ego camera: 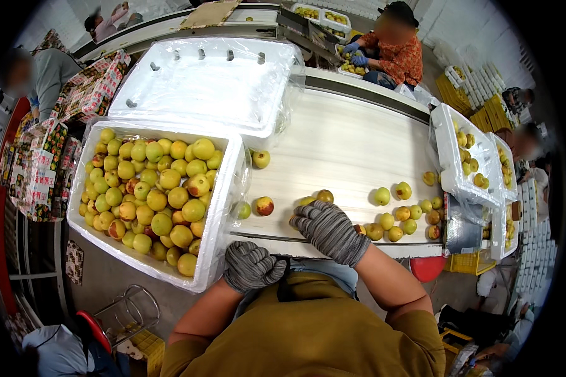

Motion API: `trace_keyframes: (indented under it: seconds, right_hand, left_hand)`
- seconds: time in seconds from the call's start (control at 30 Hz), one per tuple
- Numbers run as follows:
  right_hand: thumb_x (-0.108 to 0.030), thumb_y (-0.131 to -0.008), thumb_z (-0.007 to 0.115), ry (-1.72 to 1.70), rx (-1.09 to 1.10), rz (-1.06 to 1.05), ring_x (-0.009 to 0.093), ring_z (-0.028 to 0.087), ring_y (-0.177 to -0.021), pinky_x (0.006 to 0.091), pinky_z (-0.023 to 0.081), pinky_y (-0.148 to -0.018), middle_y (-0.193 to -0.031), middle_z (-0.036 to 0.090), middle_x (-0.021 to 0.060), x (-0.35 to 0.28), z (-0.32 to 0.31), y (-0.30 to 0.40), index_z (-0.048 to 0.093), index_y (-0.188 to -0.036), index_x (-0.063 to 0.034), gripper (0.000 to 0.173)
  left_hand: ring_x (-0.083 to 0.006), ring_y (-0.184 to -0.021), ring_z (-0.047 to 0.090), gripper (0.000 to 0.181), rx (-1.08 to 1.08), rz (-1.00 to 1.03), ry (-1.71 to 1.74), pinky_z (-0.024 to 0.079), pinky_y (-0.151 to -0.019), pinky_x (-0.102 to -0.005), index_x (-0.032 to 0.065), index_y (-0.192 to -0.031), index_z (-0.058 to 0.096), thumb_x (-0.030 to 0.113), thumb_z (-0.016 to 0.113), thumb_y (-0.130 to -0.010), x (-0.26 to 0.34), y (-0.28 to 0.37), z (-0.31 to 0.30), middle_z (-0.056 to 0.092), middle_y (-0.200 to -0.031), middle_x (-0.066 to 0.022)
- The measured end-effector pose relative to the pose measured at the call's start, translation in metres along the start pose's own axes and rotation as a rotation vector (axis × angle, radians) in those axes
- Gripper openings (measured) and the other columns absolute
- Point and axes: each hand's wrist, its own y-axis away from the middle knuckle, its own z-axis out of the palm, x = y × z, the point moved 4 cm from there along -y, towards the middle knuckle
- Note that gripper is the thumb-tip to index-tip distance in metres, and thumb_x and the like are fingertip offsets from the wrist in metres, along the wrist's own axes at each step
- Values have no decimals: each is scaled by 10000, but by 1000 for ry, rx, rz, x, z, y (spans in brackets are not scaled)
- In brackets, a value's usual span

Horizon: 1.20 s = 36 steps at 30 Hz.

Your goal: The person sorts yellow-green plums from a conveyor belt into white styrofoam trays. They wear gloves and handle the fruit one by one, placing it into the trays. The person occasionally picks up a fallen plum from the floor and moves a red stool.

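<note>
My right hand (pixel 330 231), in a grey striped knit glove, is curled over small round yellow-green fruits (pixel 306 201) on a pale conveyor belt (pixel 353 132). The glove hides most of what it grips. A browner fruit (pixel 325 195) lies just beyond the knuckles. My left hand (pixel 253 267), gloved alike, is a closed fist at the belt's near edge, beside the corner of a white foam box (pixel 219 254); no fruit shows in it. That plastic-lined box is filled with yellow-green fruits (pixel 156 200), some blotched red-brown. A reddish fruit (pixel 264 206) rests between box and right hand.
Behind the full box stands a white foam box (pixel 203 85) in clear plastic. Loose fruits (pixel 402 213) lie at the belt's right, before tilted foam boxes (pixel 457 146). A blue-gloved co-worker (pixel 391 52) sits across the belt. Printed cartons (pixel 37 165) are stacked left; a red-seated stool (pixel 94 330) stands behind.
</note>
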Motion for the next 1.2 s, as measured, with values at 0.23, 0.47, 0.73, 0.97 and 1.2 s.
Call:
trace_keyframes:
  seconds: [0.23,0.47,0.73,0.97,1.2]
  right_hand:
    - [-142,-784,645,114,265,265,251,614,-801,370,501,-736,-871,640,66,32,-30,41,656,-943,-100,164]
    - [-213,-756,724,111,269,175,259,600,-734,386,506,-696,-786,616,55,62,-33,144,645,-903,-93,206]
    - [-321,-767,687,15,89,134,326,537,-822,455,434,-753,-924,541,131,98,-20,213,583,-1013,-52,379]
    - [-366,-726,720,-45,91,139,338,568,-838,486,444,-701,-948,566,168,91,-21,203,561,-1061,-8,515]
    - [-308,-670,695,-115,209,122,328,569,-845,475,452,-710,-991,583,162,95,-19,208,590,-1071,-34,497]
  left_hand:
    - [-223,-485,414,286,-11,-43,26,318,-470,-388,180,-551,465,242,704,-695,0,-7,-1,386,-543,-7]
    - [-248,-627,543,105,-132,-195,85,433,-603,-397,130,-719,626,191,708,-696,0,-30,-5,565,-675,-44]
    - [-263,-635,578,96,-291,-354,-3,466,-647,-406,118,-696,624,166,706,-691,-7,-43,13,595,-678,-64]
    - [-281,-588,554,119,-295,-443,-250,443,-583,-426,138,-613,575,198,660,-672,-5,-32,21,549,-607,-64]
    - [-344,-618,517,64,-241,-394,-322,422,-585,-460,111,-638,546,162,586,-634,-4,-38,20,527,-648,-110]
